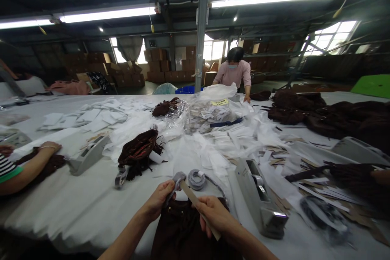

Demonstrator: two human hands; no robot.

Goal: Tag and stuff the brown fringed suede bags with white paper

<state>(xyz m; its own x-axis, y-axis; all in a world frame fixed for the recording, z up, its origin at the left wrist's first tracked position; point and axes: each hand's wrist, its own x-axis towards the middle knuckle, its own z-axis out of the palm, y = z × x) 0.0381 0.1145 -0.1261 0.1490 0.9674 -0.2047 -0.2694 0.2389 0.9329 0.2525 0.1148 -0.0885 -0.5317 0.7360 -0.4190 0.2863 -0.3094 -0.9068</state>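
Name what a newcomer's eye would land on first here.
Likely the bottom centre, where the left hand pinches a grey band and the right hand holds a tan strip over a brown bag. Beyond, white wrapping sprawls across the middle. At the right edge, a bright green panel stands out.

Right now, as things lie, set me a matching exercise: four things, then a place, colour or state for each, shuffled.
1. tan strip
2. nearest tape dispenser
3. nearest bag
4. left hand

A. dark brown, at the picture's bottom edge
B. holding a grey band
C. gripped by the right hand
D. grey, right of both hands

Pairs: 1-C, 2-D, 3-A, 4-B
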